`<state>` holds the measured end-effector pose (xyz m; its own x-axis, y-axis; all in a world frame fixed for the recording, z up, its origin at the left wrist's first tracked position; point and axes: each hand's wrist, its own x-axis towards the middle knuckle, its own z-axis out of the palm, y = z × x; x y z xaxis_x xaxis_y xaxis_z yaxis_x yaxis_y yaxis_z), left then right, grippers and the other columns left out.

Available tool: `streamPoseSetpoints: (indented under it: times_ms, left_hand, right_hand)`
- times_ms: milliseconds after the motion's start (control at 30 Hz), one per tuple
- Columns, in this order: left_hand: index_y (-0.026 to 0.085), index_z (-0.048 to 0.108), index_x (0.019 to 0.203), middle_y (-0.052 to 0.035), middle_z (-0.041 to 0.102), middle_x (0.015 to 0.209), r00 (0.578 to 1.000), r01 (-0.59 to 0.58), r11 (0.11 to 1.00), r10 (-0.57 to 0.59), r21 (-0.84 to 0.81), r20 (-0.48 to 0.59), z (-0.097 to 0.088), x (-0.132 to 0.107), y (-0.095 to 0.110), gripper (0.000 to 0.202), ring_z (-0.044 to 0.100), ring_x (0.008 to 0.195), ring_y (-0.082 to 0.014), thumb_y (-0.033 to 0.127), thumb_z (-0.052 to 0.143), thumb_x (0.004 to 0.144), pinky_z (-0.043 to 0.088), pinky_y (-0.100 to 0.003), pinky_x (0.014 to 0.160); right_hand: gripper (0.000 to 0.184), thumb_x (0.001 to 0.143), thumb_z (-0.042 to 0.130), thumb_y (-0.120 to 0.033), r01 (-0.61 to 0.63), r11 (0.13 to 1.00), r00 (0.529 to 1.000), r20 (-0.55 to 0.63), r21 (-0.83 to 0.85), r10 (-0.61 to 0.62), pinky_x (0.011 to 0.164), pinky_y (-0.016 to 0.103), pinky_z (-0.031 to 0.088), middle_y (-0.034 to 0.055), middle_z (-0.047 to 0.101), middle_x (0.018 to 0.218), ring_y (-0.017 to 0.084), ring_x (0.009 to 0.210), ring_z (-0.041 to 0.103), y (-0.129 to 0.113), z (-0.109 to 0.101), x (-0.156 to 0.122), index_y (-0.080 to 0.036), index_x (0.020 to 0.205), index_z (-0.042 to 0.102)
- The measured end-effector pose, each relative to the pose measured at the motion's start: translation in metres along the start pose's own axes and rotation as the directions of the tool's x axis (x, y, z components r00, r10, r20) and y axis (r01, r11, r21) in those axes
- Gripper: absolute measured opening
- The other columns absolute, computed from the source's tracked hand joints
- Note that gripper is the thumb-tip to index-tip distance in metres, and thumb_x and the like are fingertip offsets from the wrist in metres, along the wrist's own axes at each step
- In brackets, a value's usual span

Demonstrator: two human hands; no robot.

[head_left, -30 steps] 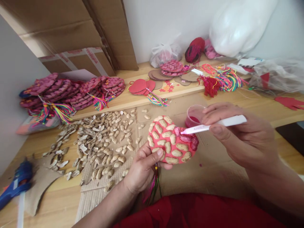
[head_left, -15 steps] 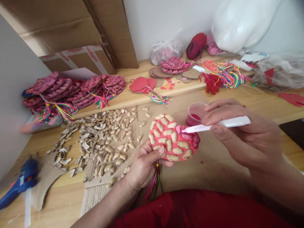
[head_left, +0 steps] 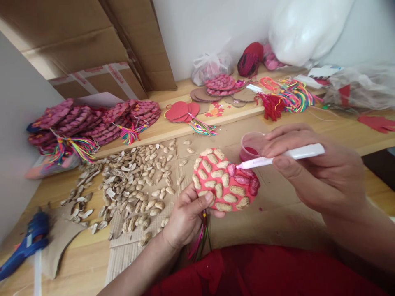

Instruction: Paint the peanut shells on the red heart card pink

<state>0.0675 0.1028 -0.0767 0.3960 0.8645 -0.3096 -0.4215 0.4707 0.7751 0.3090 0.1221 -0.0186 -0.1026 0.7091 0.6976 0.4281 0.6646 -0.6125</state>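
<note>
Between thumb and fingers, my left hand (head_left: 191,211) holds a red disc (head_left: 226,181) covered with glued-on peanut shells. Several shells at its right edge are coloured pink; the others are plain tan. A tassel (head_left: 202,238) of pink and green threads hangs below the disc. My right hand (head_left: 314,172) grips a white marker-like pen (head_left: 296,154), its pink tip at a pink shell near the disc's upper right; I cannot tell whether it touches. Behind the pen stands a clear plastic cup (head_left: 251,146) with dark pink liquid, partly hidden by my right fingers.
Loose peanut shells (head_left: 138,176) spread over cardboard at left, with a blue glue gun (head_left: 29,244) beyond them. On the back ledge lie stacked pink shell discs (head_left: 61,119), red discs (head_left: 180,111), colourful tassels (head_left: 296,96) and yarn (head_left: 249,59). Cardboard sheets (head_left: 92,37) lean behind.
The pen tip has shifted slightly at the upper right of the disc. Both hands keep their grips, and the view has turned a little.
</note>
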Motion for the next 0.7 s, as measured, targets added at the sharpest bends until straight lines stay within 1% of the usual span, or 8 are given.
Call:
streamPoseSetpoints:
  times_ms: [100,233,333,500,700]
  left_hand:
    - [0.014,0.07,0.105,-0.0083,0.076,0.091,1.0,-0.004,1.0,0.004,0.011,-0.001,-0.0008,0.0004,-0.0005,0.029,0.069,0.068,-0.0156,0.026,0.081,0.081,0.058,-0.02,0.054]
    - [0.013,0.07,0.105,-0.0071,0.075,0.088,1.0,-0.001,1.0,0.001,0.01,-0.008,-0.0006,0.0012,0.0001,0.031,0.068,0.066,-0.0148,0.027,0.082,0.08,0.058,-0.02,0.053]
    - [0.014,0.071,0.103,-0.0049,0.073,0.084,1.0,0.002,1.0,-0.002,-0.002,-0.02,0.0,0.0011,0.0007,0.029,0.067,0.067,-0.0141,0.026,0.082,0.079,0.059,-0.02,0.055]
    - [0.013,0.071,0.101,-0.0038,0.071,0.083,1.0,0.005,1.0,-0.005,-0.015,-0.025,-0.0009,0.0017,0.0002,0.027,0.067,0.067,-0.0134,0.025,0.083,0.079,0.061,-0.021,0.057]
    - [0.013,0.071,0.098,-0.0039,0.071,0.08,1.0,0.002,1.0,-0.002,-0.002,-0.026,-0.001,0.0016,0.0002,0.028,0.066,0.065,-0.0139,0.027,0.084,0.078,0.06,-0.021,0.055]
  right_hand:
    - [0.017,0.086,0.066,-0.011,-0.004,1.0,1.0,-0.009,-0.002,0.004,0.09,0.044,0.051,0.0026,0.071,0.087,0.021,0.094,0.065,-0.0002,0.0003,0.0001,-0.023,0.096,0.072]
    - [0.017,0.087,0.065,-0.011,-0.003,1.0,0.999,-0.05,-0.003,0.003,0.09,0.045,0.051,0.0022,0.072,0.088,0.021,0.091,0.065,-0.0031,0.0013,0.0005,-0.024,0.095,0.072]
    - [0.018,0.087,0.065,-0.011,-0.004,1.0,0.999,-0.044,0.002,0.004,0.091,0.045,0.051,0.002,0.071,0.087,0.021,0.092,0.065,-0.0038,0.0018,-0.0001,-0.024,0.096,0.072]
    - [0.017,0.087,0.064,-0.012,-0.004,1.0,1.0,-0.03,0.018,0.005,0.093,0.045,0.052,0.002,0.07,0.085,0.022,0.096,0.066,-0.0036,0.0022,-0.0017,-0.025,0.095,0.072]
    - [0.018,0.087,0.064,-0.012,-0.011,1.0,0.998,-0.054,-0.011,0.011,0.092,0.045,0.052,0.0005,0.071,0.086,0.021,0.091,0.066,-0.0046,0.002,-0.001,-0.026,0.096,0.071]
